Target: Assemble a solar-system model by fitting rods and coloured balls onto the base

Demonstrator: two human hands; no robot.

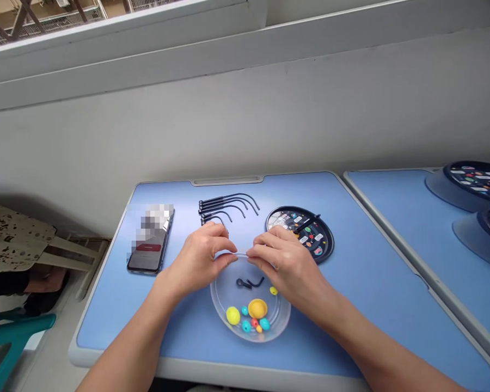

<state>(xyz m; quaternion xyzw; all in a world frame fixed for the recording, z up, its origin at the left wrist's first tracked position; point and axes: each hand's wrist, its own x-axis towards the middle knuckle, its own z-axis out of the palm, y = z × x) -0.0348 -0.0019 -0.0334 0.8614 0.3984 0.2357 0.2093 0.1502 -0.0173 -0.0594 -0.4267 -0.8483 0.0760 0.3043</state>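
Note:
A clear plastic bowl [224, 305] sits near the front of the blue table [363, 272]. It holds several small colored balls [251, 316], yellow, teal and red, and a short black hooked rod [249, 283]. My left hand [200, 258] and my right hand [283, 260] both rest at the bowl's far rim, fingers curled and pinched toward each other. What the fingertips pinch is too small to make out. Behind the hands lie several curved black rods [226, 208]. A round black disc [302, 231] with colored planet pictures lies to the right.
A phone [151, 245] lies at the table's left. A second blue table [453, 256] on the right carries two domed stands with similar discs [473, 182]. A grey wall stands behind. Chairs [16, 326] are on the floor at left.

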